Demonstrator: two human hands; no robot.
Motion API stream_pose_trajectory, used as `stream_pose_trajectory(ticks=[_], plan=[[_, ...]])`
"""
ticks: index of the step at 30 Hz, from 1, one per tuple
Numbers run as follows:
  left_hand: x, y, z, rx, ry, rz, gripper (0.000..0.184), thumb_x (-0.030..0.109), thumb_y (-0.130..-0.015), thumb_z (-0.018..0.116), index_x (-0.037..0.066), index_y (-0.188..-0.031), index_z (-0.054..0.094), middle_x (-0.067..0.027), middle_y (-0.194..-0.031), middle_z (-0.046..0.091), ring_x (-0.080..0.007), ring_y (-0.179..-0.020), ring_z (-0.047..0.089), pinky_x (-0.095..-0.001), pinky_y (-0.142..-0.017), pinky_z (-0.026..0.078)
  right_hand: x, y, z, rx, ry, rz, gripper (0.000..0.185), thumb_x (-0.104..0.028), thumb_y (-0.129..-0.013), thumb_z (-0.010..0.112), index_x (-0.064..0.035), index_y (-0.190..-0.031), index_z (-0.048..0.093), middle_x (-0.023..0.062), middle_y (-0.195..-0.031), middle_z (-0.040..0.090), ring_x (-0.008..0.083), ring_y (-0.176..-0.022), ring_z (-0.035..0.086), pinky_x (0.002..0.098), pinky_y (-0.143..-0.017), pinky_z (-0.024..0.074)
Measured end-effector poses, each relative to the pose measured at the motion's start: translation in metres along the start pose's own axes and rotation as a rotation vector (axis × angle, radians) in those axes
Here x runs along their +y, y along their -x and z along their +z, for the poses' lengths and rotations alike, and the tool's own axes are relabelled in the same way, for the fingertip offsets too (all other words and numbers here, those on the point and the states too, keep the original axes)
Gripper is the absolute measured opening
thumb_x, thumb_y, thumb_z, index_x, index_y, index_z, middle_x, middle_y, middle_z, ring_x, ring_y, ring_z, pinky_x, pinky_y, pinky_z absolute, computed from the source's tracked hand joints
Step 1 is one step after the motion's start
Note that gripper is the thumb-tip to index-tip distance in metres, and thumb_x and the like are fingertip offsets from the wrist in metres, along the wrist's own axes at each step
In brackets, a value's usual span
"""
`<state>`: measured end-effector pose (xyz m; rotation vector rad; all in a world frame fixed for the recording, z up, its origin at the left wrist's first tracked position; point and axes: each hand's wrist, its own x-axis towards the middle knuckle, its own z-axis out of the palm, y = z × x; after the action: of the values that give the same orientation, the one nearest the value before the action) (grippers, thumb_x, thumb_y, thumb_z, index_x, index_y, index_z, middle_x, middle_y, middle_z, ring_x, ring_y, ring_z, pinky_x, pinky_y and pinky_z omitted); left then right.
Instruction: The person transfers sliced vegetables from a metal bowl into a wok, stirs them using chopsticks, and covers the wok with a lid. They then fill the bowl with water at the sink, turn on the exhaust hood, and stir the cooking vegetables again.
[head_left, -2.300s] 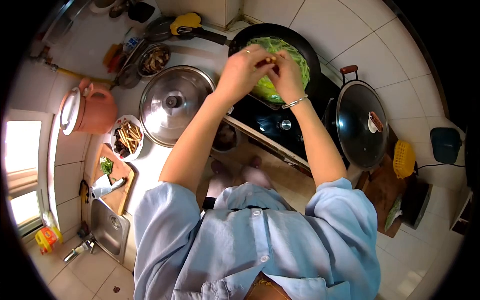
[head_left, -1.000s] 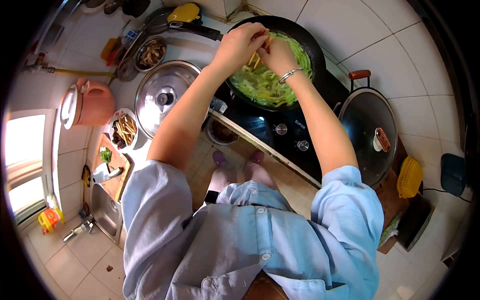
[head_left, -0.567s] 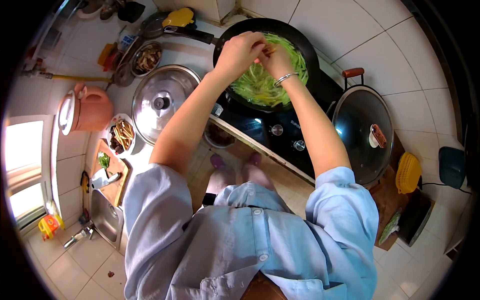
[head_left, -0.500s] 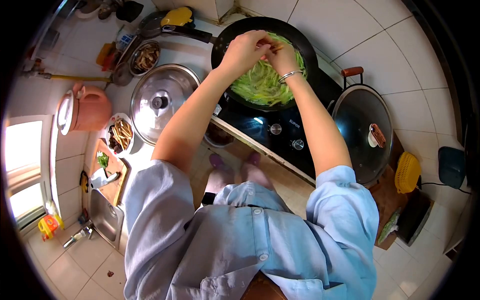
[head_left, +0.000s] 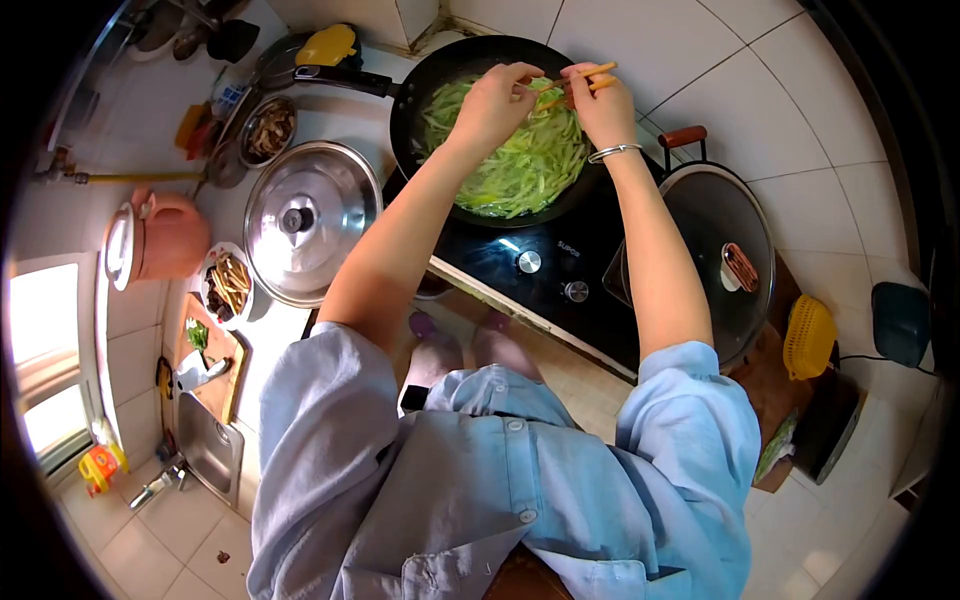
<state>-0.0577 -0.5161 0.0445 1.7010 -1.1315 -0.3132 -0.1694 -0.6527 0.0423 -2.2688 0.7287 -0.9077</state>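
A black wok on the stove holds pale green strips of a vegetable in liquid. Above its far side, my right hand, with a silver bangle at the wrist, grips a pair of wooden chopsticks. Their ends point towards my left hand, which is closed with its fingers pinched close to the chopstick tips. Whatever sits between those left fingers is too small to make out.
Left of the wok lie a steel lid, a bowl of brown pieces and a plate of sliced food. A cleaver rests on a cutting board. Right of the stove knobs stands a lidded pan.
My hands have moved apart, the right one shifting to the right. The chopsticks now show clearly in it. The whole view has shifted slightly.
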Motion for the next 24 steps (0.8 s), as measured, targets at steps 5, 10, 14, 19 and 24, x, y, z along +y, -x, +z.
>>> stream_pose_trajectory(ticks=[5,10,14,19,24], plan=[[0.003,-0.003,0.022,-0.009,-0.032,0.016,0.032,0.011,-0.083,0.063,0.007,-0.115,0.062,-0.0122,-0.106,0.06,-0.0231,-0.098,0.061,-0.0328,-0.084,0.051,0.011,0.008,0.008,0.011,0.181,-0.129,0.017,-0.021,-0.086,0.059,-0.0063,-0.083,0.068,0.0127,-0.075,0.066,0.0329,-0.069,0.064,0.0399,-0.064,0.052],[0.023,-0.004,0.013,-0.001,0.03,0.048,0.027,0.008,-0.084,0.06,0.006,-0.11,0.065,-0.0135,-0.105,0.061,-0.0244,-0.098,0.061,-0.0333,-0.083,0.05,-0.004,0.012,0.024,-0.135,0.286,-0.046,0.015,-0.02,-0.084,0.06,-0.0066,-0.085,0.066,0.0136,-0.082,0.066,0.0336,-0.075,0.064,0.0422,-0.065,0.052],[0.027,0.008,0.007,0.155,-0.024,0.069,0.025,0.004,-0.085,0.054,0.003,-0.108,0.065,-0.016,-0.104,0.061,-0.0287,-0.097,0.06,-0.035,-0.084,0.048,-0.018,0.013,0.037,-0.199,0.278,-0.085,0.015,-0.02,-0.083,0.058,-0.0077,-0.086,0.066,0.0151,-0.083,0.066,0.0353,-0.078,0.064,0.0443,-0.067,0.0511],[0.037,0.043,-0.001,0.337,-0.079,0.117,0.034,0.002,-0.082,0.053,0.0,-0.115,0.06,-0.0186,-0.105,0.06,-0.0339,-0.099,0.057,-0.0383,-0.087,0.046,-0.031,0.025,0.054,-0.227,0.011,-0.194,0.018,-0.021,-0.082,0.056,-0.0061,-0.085,0.065,0.0165,-0.085,0.066,0.0366,-0.077,0.063,0.0446,-0.066,0.0496],[0.06,0.074,-0.005,0.303,-0.165,0.157,0.061,0.002,-0.072,0.059,-0.003,-0.131,0.044,-0.0215,-0.124,0.05,-0.0396,-0.114,0.047,-0.0434,-0.098,0.041,-0.044,0.043,0.052,-0.302,-0.428,-0.173,0.02,-0.018,-0.085,0.058,-0.0036,-0.096,0.067,0.0091,-0.087,0.068,0.0227,-0.078,0.066,0.0321,-0.069,0.0521]])
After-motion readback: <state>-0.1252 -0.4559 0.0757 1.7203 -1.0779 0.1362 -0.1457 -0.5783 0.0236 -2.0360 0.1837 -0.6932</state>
